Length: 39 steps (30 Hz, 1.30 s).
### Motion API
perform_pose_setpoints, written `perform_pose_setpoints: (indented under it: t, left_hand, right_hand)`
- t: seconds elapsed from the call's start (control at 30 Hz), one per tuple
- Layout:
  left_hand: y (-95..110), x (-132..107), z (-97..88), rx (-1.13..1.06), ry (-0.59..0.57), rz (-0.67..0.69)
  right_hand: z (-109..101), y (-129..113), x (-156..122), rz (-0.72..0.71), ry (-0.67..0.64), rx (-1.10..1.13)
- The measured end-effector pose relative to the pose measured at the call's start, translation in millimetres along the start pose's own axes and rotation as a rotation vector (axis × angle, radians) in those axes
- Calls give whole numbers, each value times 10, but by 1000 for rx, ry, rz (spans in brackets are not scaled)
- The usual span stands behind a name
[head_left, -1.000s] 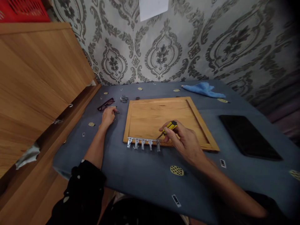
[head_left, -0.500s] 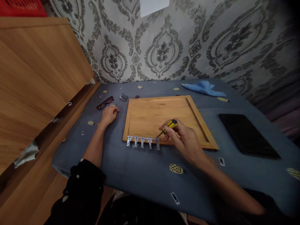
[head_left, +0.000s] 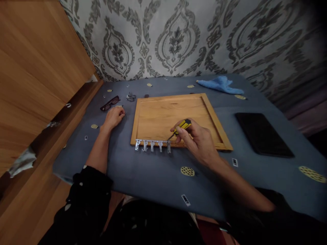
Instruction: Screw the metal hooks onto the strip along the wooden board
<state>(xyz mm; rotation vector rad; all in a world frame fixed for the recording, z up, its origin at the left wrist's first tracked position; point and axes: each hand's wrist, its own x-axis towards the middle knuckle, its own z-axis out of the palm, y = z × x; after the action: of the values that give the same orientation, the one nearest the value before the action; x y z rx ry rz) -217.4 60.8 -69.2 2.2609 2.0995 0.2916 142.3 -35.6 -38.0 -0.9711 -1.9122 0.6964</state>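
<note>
Head, right hand [head_left: 200,141]: screwdriver [head_left: 183,126] is pinched, tip held at hooks [head_left: 152,145].
Left hand [head_left: 113,117]: curled near glasses [head_left: 114,100]; whether anything's pinched can't be told.

This looks like a room in a home. The wall covering [head_left: 177,37] bears large grey damask medallions and leafy scrolls on a pale ground, a domestic sort of decoration. The counter [head_left: 153,170] is dressed in a blue-grey cloth [head_left: 122,182] printed with yellow, black-dotted motifs [head_left: 187,171] and small lettered labels [head_left: 185,200]. Along the left stands wood-grained furniture [head_left: 38,61], household in style. Personal belongings lie about: dark-framed glasses [head_left: 110,103] on the left, a flat black slab like a tablet [head_left: 264,134] on the right, and a fluffy blue rag [head_left: 220,84] near the back edge.
</note>
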Motion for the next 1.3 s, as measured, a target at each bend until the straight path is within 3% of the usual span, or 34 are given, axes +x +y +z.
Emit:
perform_pose_setpoints:
  t: [0.57,1.3]
  left_hand:
    - [162,-33,-39,59,-8,-4]
    - [167,-16,-58,11,-3,-61]
  right_hand:
    - [16,11,6,-39,25,20]
    - [19,27,-12,-37,26,9]
